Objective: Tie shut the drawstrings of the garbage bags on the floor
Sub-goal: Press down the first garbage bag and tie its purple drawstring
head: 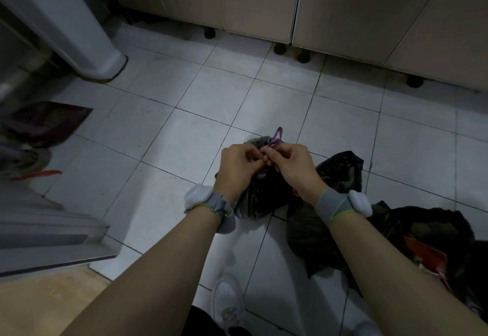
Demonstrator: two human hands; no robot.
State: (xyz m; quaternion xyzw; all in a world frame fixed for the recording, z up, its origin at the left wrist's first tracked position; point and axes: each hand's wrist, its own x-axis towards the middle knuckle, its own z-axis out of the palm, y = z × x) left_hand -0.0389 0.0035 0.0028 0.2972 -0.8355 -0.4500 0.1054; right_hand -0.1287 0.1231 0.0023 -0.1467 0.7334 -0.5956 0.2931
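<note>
Both hands meet over the black garbage bag [260, 198] on the tiled floor [184, 103]: left hand [241, 165] and right hand [289, 164] pinch its purple drawstring [276, 136], loop poking up behind. Another bag [433, 232] lies near right.

Both hands, left hand [239, 162] and right hand [289, 164], meet on the drawstring [276, 137] atop the nearest bag [260, 198]; a second bag [340, 169] lies just right, a third bag [427, 232] farther right.

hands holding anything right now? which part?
Both: left hand and right hand pinch the purple drawstring just above the black garbage bag's gathered neck.
</note>
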